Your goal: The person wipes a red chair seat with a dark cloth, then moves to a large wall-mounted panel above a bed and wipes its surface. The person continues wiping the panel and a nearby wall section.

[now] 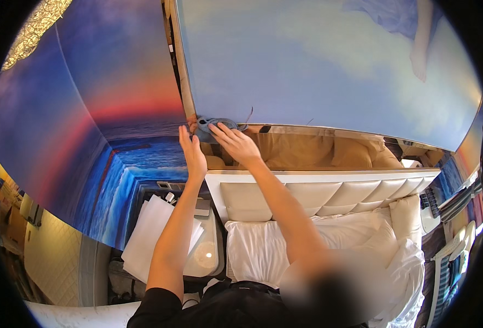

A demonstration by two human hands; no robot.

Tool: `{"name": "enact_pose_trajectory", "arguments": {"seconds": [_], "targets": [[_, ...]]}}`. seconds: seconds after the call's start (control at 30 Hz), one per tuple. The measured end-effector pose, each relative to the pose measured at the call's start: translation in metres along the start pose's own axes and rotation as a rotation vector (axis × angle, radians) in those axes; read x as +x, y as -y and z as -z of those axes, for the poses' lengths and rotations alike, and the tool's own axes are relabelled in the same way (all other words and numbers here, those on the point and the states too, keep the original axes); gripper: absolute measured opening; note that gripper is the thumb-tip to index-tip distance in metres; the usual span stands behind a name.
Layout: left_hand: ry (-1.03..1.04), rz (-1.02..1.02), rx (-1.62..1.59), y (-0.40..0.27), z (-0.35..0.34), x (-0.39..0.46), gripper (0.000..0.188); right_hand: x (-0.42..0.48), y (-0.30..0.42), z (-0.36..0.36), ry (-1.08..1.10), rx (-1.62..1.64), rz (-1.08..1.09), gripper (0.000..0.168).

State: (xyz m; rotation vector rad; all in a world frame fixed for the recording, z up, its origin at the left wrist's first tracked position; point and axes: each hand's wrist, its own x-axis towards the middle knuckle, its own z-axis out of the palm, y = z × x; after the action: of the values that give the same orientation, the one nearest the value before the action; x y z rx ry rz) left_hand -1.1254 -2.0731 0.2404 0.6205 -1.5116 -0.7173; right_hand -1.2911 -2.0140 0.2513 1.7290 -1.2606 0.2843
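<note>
My right hand (238,144) lies with its fingers over a bunched grey-blue cloth (205,130), pressing it to the lower left corner of a large pale-blue picture panel (307,78). Beside it, my left hand (194,153) is raised with fingers stretched upward and thumb apart. Its fingertips are close to the cloth's left edge; whether they touch it I cannot tell. A mirrored strip (294,149) runs along under the panel and reflects bedding. Loose threads stick up from the cloth.
Below the mirror stands a bed's white padded headboard (307,197), with white bedding (262,250) in front. To the left, a bedside table (214,262) carries white sheets (155,229). A sea-scene mural (143,98) covers the corner walls. A gold wire lamp (32,37) hangs upper left.
</note>
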Motion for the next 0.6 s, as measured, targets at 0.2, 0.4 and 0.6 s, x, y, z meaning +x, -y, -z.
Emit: {"name": "enact_pose_trajectory", "arguments": {"seconds": [0.2, 0.4, 0.6], "targets": [[0.039, 0.064, 0.119, 0.011, -0.004, 0.014, 0.065, -0.055, -0.057, 0.029, 0.069, -0.06, 0.015, 0.048], [0.019, 0.102, 0.078, 0.008, 0.0, 0.02, 0.064, -0.132, -0.107, 0.063, 0.161, -0.112, -0.104, 0.048], [0.075, 0.087, 0.023, 0.005, 0.004, 0.016, 0.06, -0.089, -0.077, 0.05, 0.148, 0.003, -0.111, 0.066]]}}
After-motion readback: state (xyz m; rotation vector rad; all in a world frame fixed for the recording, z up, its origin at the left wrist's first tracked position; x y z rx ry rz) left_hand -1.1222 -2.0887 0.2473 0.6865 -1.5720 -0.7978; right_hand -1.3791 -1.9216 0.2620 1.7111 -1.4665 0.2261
